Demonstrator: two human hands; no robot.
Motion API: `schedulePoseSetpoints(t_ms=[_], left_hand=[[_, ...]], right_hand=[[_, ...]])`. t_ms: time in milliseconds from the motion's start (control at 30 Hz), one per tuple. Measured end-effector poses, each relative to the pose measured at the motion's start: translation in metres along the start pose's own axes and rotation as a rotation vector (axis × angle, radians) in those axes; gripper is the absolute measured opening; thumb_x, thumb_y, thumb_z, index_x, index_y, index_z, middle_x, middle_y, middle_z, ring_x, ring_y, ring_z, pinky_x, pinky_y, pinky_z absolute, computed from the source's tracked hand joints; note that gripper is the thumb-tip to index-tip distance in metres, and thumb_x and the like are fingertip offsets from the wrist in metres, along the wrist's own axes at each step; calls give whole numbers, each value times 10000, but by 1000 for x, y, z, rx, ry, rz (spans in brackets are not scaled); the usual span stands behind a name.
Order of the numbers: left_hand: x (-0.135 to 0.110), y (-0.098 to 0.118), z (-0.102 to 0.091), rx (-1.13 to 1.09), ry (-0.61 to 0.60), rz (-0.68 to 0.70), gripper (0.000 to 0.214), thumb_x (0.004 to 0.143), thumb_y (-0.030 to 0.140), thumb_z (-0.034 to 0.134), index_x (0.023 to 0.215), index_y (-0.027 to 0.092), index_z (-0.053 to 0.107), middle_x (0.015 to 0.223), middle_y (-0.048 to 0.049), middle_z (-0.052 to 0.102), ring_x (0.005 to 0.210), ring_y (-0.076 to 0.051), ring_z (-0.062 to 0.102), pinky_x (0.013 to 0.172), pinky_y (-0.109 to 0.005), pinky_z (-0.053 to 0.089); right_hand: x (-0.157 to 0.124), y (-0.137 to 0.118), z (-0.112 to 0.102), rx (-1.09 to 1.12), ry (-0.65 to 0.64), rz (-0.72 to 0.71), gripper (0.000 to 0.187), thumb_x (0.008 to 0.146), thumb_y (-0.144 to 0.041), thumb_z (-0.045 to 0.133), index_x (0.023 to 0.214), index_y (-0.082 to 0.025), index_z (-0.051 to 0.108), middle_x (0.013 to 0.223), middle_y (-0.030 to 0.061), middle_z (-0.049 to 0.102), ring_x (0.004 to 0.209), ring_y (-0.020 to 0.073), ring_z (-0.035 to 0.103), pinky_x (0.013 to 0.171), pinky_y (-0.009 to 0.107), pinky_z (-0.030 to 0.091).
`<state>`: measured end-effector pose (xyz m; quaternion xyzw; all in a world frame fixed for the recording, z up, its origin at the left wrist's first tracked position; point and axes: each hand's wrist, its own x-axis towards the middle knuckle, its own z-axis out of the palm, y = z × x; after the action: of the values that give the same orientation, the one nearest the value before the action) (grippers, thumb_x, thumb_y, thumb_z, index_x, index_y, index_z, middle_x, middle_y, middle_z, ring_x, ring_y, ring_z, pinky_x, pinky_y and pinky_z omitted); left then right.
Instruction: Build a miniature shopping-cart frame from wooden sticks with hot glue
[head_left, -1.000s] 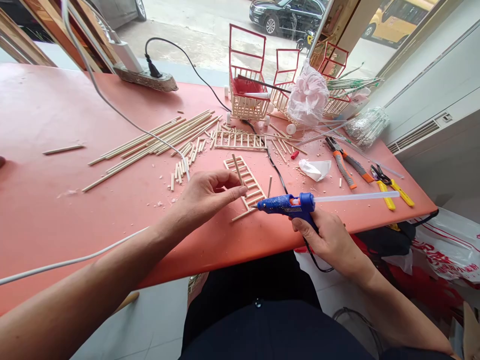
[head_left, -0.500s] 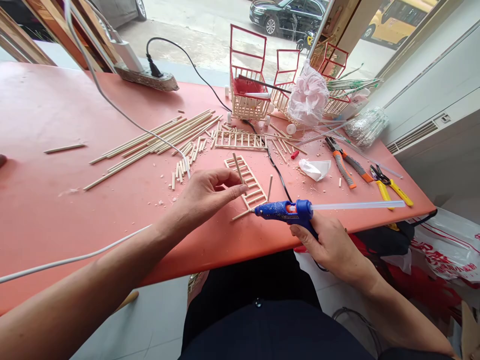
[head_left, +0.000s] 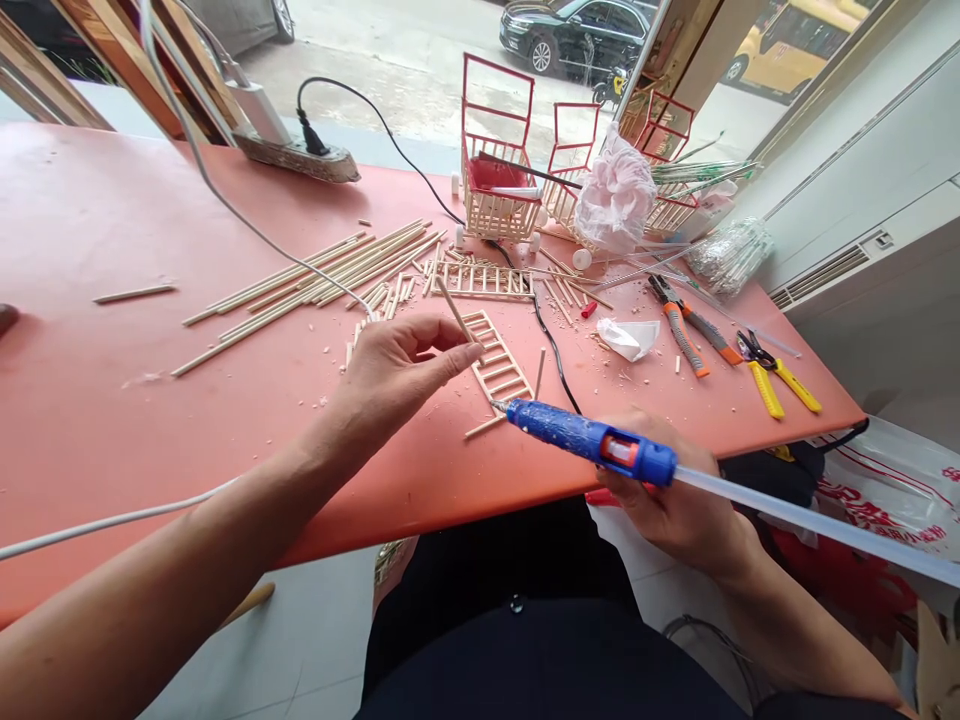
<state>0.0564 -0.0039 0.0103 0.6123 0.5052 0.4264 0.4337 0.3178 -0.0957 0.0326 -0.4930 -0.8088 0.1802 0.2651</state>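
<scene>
My left hand pinches a short wooden stick between thumb and fingers, holding it tilted over the pink table. My right hand grips a blue hot glue gun with a clear glue stick jutting out behind. Its nozzle points left and touches the near end of a small ladder-like wooden frame lying flat on the table, just right of my left hand.
Long wooden sticks and short cut pieces lie left of centre. A second ladder frame, small wooden carts with red frames, a white bag, pliers, yellow cutters, a power strip and cables lie around.
The glue gun has tipped, its rear dropping to the lower right while the nozzle stays at the frame's near end. My left hand has moved slightly left and tilted the stick leftward.
</scene>
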Motion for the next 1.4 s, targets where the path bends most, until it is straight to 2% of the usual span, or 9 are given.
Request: schedulePoseSetpoints(t_ms=[100, 200, 333, 467, 633, 867, 1167, 1300, 1400], left_hand=[[1, -1, -2, -50, 31, -5, 192, 804, 361, 763, 773, 175, 732, 697, -7, 627, 637, -131, 528, 577, -247, 433], [3, -3, -3, -79, 47, -4, 187, 814, 362, 762, 792, 177, 739, 693, -7, 628, 634, -127, 527, 568, -236, 427], [4, -6, -4, -98, 57, -10, 213, 850, 384, 732, 826, 173, 745, 757, -23, 675, 659, -128, 553, 564, -226, 432], [5, -7, -5, -90, 48, -27, 228, 853, 397, 730, 832, 171, 746, 764, -27, 680, 661, -129, 561, 544, -219, 421], [8, -9, -3, -115, -68, -38, 286, 810, 456, 783, 783, 174, 745, 681, -16, 637, 607, -118, 526, 538, -233, 400], [12, -10, 1, -510, -177, -204, 392, 576, 468, 943, 666, 167, 710, 699, -30, 639, 623, -117, 521, 576, -257, 441], [11, -17, 0, -637, -354, -335, 307, 623, 380, 931, 672, 153, 730, 687, -24, 597, 633, -104, 502, 566, -230, 411], [12, -17, -3, -569, -324, -334, 334, 610, 408, 924, 670, 155, 715, 698, -39, 608, 625, -116, 510, 563, -252, 420], [12, -15, -6, -400, -238, -237, 343, 648, 454, 892, 663, 171, 699, 678, -27, 600, 607, -121, 502, 558, -258, 413]], right_hand=[[-9, 6, 1, 120, 62, 134, 306, 976, -534, 578, 964, -246, 679, 799, 83, 649, 788, 270, 645, 729, 406, 537], [-9, 13, 3, 404, 58, 310, 447, 963, -651, 538, 938, -227, 677, 808, 86, 636, 718, 233, 596, 643, 377, 505], [6, 17, 2, 933, -43, 527, 494, 922, -699, 571, 946, -211, 640, 835, 56, 588, 599, 147, 482, 443, 260, 354], [20, 19, -3, 1170, -119, 609, 506, 871, -697, 638, 898, -193, 626, 814, 24, 535, 529, 97, 389, 361, 202, 213], [30, 23, -4, 1125, -106, 664, 504, 852, -672, 689, 936, -177, 647, 743, 5, 519, 537, 92, 400, 393, 190, 229], [35, 19, -2, 917, -161, 572, 502, 901, -684, 635, 956, -185, 641, 725, -9, 487, 582, 101, 422, 442, 200, 288], [36, 19, 5, 775, -63, 475, 522, 927, -710, 581, 906, -189, 608, 722, 0, 528, 578, 97, 449, 460, 212, 314], [30, 26, 0, 537, 98, 407, 529, 917, -707, 602, 855, -182, 618, 728, 27, 586, 612, 120, 512, 503, 242, 385], [26, 35, -19, 581, 200, 426, 496, 884, -686, 667, 865, -191, 638, 722, 23, 585, 587, 121, 501, 480, 244, 373]])
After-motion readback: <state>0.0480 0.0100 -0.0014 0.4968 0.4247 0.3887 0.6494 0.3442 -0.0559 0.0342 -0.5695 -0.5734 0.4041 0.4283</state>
